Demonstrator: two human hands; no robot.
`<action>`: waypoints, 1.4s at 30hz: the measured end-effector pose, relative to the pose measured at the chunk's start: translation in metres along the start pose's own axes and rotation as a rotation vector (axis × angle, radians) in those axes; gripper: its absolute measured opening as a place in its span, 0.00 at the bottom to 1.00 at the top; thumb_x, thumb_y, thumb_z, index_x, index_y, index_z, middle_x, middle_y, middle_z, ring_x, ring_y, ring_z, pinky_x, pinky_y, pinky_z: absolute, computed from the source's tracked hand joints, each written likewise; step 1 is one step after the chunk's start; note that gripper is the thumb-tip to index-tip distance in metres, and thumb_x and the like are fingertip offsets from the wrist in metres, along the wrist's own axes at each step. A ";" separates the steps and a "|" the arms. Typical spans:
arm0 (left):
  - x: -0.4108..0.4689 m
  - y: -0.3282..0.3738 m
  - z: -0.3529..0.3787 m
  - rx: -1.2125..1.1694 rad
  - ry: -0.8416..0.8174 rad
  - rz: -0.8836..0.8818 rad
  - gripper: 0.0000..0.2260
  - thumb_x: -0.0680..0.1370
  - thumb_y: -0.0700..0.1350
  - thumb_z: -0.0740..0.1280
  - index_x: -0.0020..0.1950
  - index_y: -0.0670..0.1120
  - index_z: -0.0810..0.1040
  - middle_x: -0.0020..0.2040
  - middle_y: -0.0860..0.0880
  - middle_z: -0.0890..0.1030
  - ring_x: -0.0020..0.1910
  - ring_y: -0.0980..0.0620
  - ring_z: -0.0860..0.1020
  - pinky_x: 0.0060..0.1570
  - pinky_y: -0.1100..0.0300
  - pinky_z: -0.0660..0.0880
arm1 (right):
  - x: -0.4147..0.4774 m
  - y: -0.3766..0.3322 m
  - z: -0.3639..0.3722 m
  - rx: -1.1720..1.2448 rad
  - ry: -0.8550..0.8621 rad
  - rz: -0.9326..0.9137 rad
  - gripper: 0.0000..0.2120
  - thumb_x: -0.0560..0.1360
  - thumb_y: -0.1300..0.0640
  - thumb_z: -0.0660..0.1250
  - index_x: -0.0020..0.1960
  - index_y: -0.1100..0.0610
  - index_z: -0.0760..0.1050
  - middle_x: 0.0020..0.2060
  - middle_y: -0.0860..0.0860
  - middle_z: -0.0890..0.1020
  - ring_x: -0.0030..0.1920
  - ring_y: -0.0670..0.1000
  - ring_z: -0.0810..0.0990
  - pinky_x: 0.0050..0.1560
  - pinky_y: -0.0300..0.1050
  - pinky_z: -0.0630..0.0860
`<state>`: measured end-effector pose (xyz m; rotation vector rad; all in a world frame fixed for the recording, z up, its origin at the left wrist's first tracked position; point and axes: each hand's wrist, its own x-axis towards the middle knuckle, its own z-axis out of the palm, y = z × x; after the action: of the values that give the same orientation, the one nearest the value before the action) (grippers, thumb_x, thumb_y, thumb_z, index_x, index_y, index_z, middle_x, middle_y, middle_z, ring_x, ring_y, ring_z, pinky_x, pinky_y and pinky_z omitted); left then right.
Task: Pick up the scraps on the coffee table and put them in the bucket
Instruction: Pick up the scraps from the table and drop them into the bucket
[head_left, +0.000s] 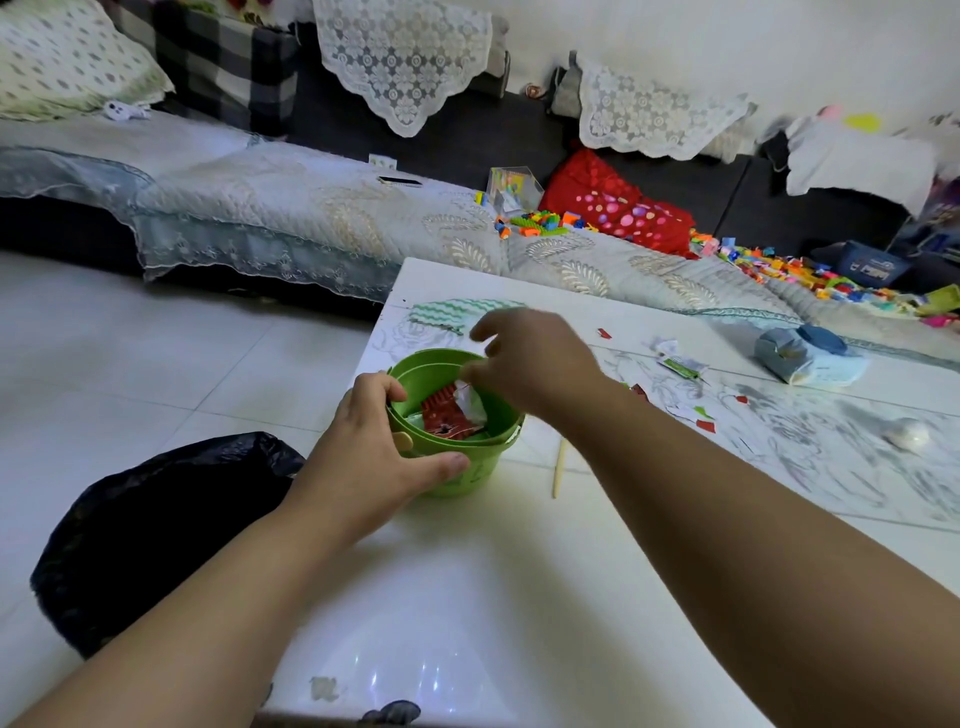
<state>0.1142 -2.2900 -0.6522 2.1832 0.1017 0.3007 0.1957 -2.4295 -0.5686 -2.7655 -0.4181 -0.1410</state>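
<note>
A small green bucket (457, 475) stands near the left edge of the white coffee table (519, 597). Red and white paper scraps (451, 413) lie inside it. My left hand (374, 457) grips the bucket's near rim and side. My right hand (530, 358) hovers over the bucket's far rim with fingers spread and pointing down; whether it pinches a scrap I cannot tell. More scraps lie on the table to the right: a green and white wrapper (680, 366), red bits (704, 423) and a small red piece (602, 333).
A thin wooden stick (558, 467) lies beside the bucket. A blue tissue pack (805, 356) and a white ball (906, 435) sit at the table's right. A green patterned cloth (452, 312) lies behind the bucket. A black bag (156, 530) sits on the floor at left. Toy bricks (545, 221) litter the sofa.
</note>
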 end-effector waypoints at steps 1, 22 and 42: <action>0.000 0.000 0.000 -0.001 -0.001 0.000 0.32 0.62 0.57 0.77 0.55 0.55 0.60 0.57 0.52 0.67 0.45 0.63 0.73 0.42 0.61 0.69 | 0.001 0.008 -0.006 0.057 0.081 0.022 0.18 0.69 0.47 0.72 0.58 0.49 0.78 0.53 0.50 0.83 0.55 0.54 0.80 0.56 0.48 0.77; 0.004 0.004 0.006 -0.001 0.023 -0.001 0.31 0.63 0.56 0.77 0.55 0.54 0.61 0.56 0.53 0.66 0.43 0.66 0.72 0.36 0.68 0.67 | 0.005 0.124 0.039 -0.052 -0.243 0.517 0.05 0.69 0.64 0.63 0.35 0.59 0.68 0.27 0.52 0.72 0.32 0.53 0.74 0.30 0.39 0.69; 0.004 0.007 0.008 -0.015 0.020 -0.024 0.31 0.63 0.56 0.77 0.55 0.54 0.61 0.56 0.53 0.67 0.44 0.66 0.72 0.38 0.62 0.68 | 0.005 0.015 -0.035 0.793 -0.010 0.103 0.04 0.72 0.64 0.68 0.38 0.59 0.77 0.35 0.55 0.82 0.38 0.52 0.81 0.38 0.42 0.79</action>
<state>0.1196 -2.2998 -0.6504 2.1633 0.1364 0.3084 0.2035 -2.4540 -0.5401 -1.9980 -0.2541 0.0581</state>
